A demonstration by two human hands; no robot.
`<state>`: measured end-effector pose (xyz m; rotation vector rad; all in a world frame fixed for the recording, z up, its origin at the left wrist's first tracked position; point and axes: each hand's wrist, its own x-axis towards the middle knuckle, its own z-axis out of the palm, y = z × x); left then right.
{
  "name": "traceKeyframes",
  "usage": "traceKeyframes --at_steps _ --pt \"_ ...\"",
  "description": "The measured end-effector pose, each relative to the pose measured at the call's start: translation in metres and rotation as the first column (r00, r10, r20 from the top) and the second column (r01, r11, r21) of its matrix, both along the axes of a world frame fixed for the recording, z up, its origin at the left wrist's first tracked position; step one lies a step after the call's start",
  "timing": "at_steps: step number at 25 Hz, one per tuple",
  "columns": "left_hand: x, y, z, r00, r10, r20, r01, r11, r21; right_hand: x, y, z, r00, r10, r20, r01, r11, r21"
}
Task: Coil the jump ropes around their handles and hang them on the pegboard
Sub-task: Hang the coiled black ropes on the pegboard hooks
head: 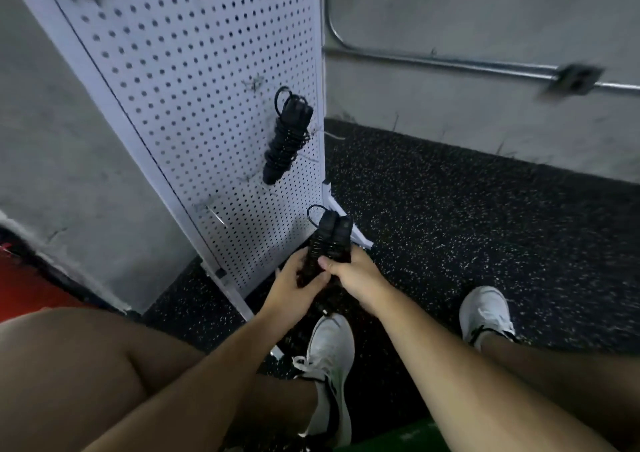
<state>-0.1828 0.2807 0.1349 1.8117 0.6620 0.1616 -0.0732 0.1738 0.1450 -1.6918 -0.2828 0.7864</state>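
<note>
Both hands, the left hand (292, 280) and the right hand (353, 273), gripped a coiled jump rope (329, 240) near the foot of the white pegboard (194, 80). Another coiled rope (285, 138) hung farther up on the board's right side.

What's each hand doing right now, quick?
Left hand: closed on the lower part of the coiled jump rope.
Right hand: closed around the same jump rope's handles, thumb pressed against the coil.
</note>
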Motion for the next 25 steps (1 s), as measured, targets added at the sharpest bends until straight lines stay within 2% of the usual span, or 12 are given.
traceKeyframes --at_steps 3,6,8,10,13,17,19,21,25 --pt "-0.001 -0.012 0.034 0.994 -0.004 0.109 -0.005 0.996 0.084 0.000 -0.024 0.033 0.998 0.009 0.062 -0.012 0.999 0.052" --pt "-0.004 -0.015 0.063 0.986 -0.028 0.165 -0.005 0.980 0.199 -0.007 -0.046 0.076 0.949 -0.090 0.302 0.084 0.996 0.034" --pt "-0.010 -0.019 0.089 0.982 -0.055 0.183 -0.005 0.949 0.314 -0.018 -0.056 0.106 0.830 -0.013 0.558 0.023 1.000 -0.011" --pt "-0.019 -0.021 0.118 0.969 -0.096 0.228 -0.004 0.916 0.402 -0.029 -0.060 0.132 0.637 0.134 0.760 -0.060 0.990 -0.124" --pt "-0.035 -0.017 0.159 0.945 -0.140 0.295 -0.027 0.867 0.498 -0.038 -0.058 0.168 0.457 0.219 0.862 -0.096 0.976 -0.197" --pt "-0.058 0.003 0.211 0.894 -0.181 0.411 -0.073 0.844 0.531 -0.049 -0.036 0.214 0.261 0.179 0.948 -0.101 0.982 -0.158" --pt "-0.070 0.014 0.232 0.885 -0.255 0.390 -0.080 0.740 0.668 -0.056 -0.024 0.232 0.237 0.125 0.963 -0.095 0.990 -0.105" --pt "-0.077 0.026 0.247 0.891 -0.276 0.359 -0.137 0.592 0.795 -0.064 -0.014 0.246 0.240 0.056 0.969 -0.109 0.994 -0.030" --pt "-0.091 0.042 0.257 0.898 -0.218 0.381 -0.311 0.296 0.903 -0.077 0.011 0.264 0.230 0.035 0.973 -0.144 0.990 -0.002"
